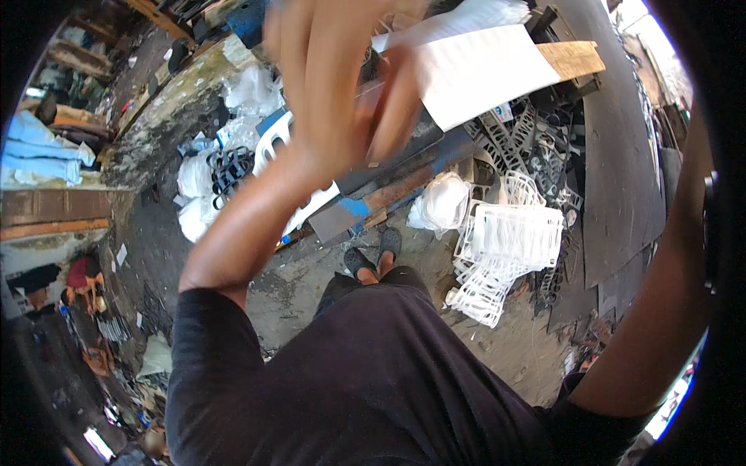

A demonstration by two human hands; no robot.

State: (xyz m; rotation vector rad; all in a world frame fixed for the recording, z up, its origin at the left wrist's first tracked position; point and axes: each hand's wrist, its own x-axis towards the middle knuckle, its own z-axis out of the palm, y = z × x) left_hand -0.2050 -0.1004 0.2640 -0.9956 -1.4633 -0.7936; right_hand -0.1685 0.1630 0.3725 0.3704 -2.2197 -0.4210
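My left hand [334, 85] is raised close in front of me at the top middle, smeared by motion. Its fingers stretch up past the upper edge and the thumb stands apart from them; I make out nothing held. Behind it lies a low bench [423, 159] with dark and blue-painted boards. A white sheet [486, 74] rests over the bench's right part, just right of the thumb. Beneath the wrist, a white panel with cut-out holes [272, 147] is partly hidden. My right forearm [660, 311] rises along the right edge, its hand out of view.
White cut-out sheets [517, 233] are heaped right of my feet, beside a white plastic bundle [443, 202]. Dark scrap strips [536, 140] lie behind them. A large dark sheet [622, 155] stands at the right. Clear plastic bags [252, 93] lie left of the bench.
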